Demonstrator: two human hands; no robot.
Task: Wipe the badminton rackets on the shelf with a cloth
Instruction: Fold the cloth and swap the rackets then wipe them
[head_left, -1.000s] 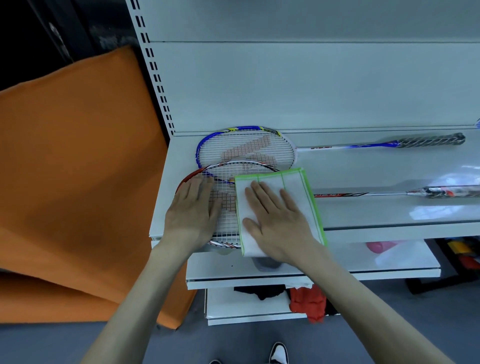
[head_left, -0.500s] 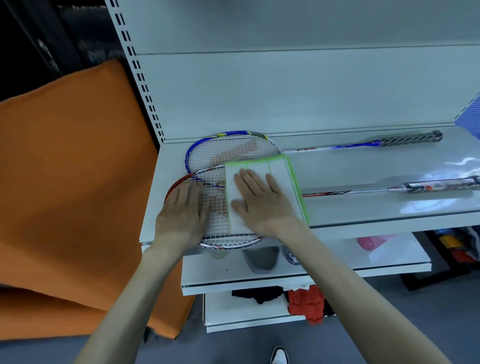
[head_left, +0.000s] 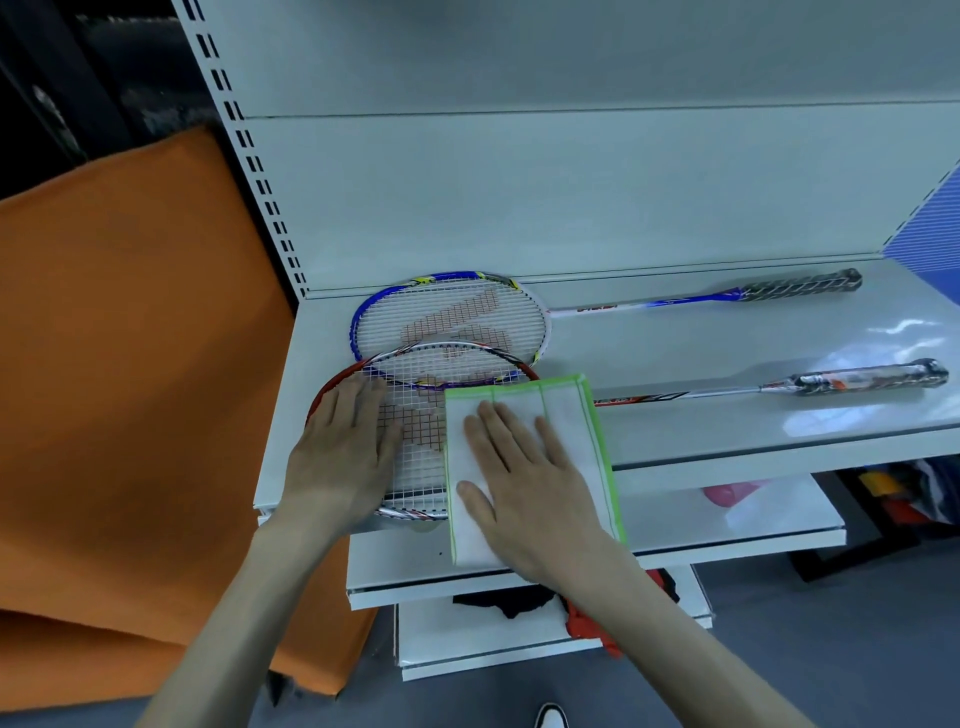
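Cloth (head_left: 566, 415) slid back, overhanging shelf (head_left: 727, 447) edge.

Two bare forearms, no sleeves anywhere along their visible length. No watch, no bracelet, no band at either wrist. Left hand (head_left: 340, 457) bare, no glove, no ring to be seen on the fingers (head_left: 363, 400). Right hand (head_left: 530, 483) likewise bare and ungloved, fingers long and slim, nails short as far as can be told. At the bottom edge, the toe of one shoe (head_left: 550, 717): white cap with dark trim, the rest cut off by the frame.
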